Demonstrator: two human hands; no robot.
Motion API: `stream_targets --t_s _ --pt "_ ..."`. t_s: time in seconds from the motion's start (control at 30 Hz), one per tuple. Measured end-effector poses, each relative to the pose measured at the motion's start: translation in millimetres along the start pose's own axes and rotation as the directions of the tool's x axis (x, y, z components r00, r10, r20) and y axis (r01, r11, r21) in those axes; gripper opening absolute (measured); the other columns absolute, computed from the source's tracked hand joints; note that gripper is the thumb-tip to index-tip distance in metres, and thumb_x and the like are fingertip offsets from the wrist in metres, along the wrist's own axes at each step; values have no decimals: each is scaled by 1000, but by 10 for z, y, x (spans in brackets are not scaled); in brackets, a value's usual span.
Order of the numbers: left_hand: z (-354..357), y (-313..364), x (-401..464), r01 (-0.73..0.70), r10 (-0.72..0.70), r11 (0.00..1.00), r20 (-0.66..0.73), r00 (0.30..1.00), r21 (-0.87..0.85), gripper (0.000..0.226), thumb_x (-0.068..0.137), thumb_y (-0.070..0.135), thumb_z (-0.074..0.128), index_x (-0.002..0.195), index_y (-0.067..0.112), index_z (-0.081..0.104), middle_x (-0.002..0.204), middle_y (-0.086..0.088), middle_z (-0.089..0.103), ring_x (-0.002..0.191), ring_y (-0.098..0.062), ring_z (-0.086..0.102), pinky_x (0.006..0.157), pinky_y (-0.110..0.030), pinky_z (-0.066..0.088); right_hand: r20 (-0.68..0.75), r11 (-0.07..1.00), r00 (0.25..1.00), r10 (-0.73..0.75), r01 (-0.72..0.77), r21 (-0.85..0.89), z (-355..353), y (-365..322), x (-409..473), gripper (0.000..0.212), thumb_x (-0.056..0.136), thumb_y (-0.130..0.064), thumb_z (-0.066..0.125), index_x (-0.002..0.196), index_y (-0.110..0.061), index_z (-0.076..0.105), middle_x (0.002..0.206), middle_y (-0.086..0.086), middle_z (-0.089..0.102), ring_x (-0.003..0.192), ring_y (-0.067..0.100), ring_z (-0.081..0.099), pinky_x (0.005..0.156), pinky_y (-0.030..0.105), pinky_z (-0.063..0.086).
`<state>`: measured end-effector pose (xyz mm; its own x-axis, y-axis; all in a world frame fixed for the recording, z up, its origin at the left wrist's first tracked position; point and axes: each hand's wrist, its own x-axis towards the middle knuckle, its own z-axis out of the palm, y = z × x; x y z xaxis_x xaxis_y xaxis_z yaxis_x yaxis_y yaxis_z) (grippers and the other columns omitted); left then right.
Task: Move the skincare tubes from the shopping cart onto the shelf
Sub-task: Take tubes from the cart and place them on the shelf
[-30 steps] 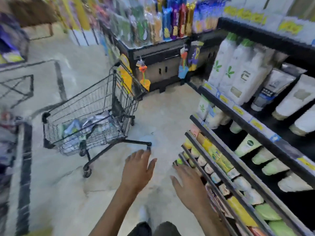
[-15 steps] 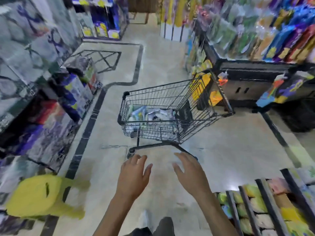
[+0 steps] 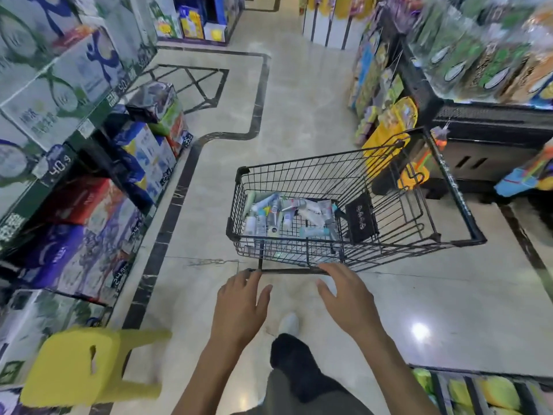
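Both hands reach forward, palms down, toward the near side of a black wire shopping cart (image 3: 353, 205). The left hand (image 3: 239, 307) is spread, fingers straight and slightly apart, holding nothing; its fingertips lie at the left end of the cart's low black frame bar (image 3: 287, 270), though whether they touch it cannot be told. The right hand (image 3: 348, 298) is likewise spread and empty, its fingers extended, its fingertips over the right end of that same bar, just below the basket's near wall.

The skincare tubes (image 3: 284, 214) lie in a loose heap on the basket floor, just beyond and above both hands, toward the cart's left end. They are mostly white, pale blue and pale green, lying at mixed angles, some overlapping. To the right of the heap, farther from the left hand than from the right, a black folded child-seat panel (image 3: 360, 218) stands inside the basket.

Beside and below the left hand, well apart from it, a yellow plastic stool (image 3: 80, 369) stands on the glossy tiled floor (image 3: 299, 115). Beyond the stool, stacked boxed goods (image 3: 74, 205) line the aisle's left side. Below the right forearm, at the frame's lower right corner, a shelf edge (image 3: 478, 390) shows with green and yellow packs. The person's dark trouser leg (image 3: 299, 372) and white shoe (image 3: 288, 323) appear between the two forearms.
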<state>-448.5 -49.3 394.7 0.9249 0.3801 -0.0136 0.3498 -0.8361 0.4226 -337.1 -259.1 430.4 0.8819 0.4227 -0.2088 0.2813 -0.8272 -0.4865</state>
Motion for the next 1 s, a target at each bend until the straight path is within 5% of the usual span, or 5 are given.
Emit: stream_targets --t_s 0.17,0.3,0.47,1.0 --pt "76 29 986 2 -3 1000 58 998 14 32 100 42 53 122 19 59 111 -5 65 100 -31 62 80 -42 51 65 999 997 46 -47 17 14 155 639 44 105 -43 50 148 -30 52 152 -12 48 143 11 39 97 22 24" --pt "86 50 1712 30 -32 999 117 993 14 36 101 43 49 127 20 56 114 -7 64 104 -31 61 81 -44 53 111 995 992 68 -75 66 47 270 1149 44 104 -41 54 145 -27 55 148 -7 54 139 15 45 113 31 37" --pt "284 3 2440 98 -95 995 228 969 -2 42 103 42 48 135 15 54 126 -12 62 113 -34 58 89 -44 51 199 994 977 77 -90 61 138 303 1967 45 104 -40 54 146 -26 54 149 -6 53 139 18 45 115 35 37" --pt "2000 -887 4556 378 -260 917 523 812 -131 47 96 27 59 138 8 48 126 -17 58 114 -36 58 91 -51 52 387 979 899 203 -200 -48 1333 556 4938 53 100 -25 61 150 -19 45 142 12 55 129 32 52 99 43 48"
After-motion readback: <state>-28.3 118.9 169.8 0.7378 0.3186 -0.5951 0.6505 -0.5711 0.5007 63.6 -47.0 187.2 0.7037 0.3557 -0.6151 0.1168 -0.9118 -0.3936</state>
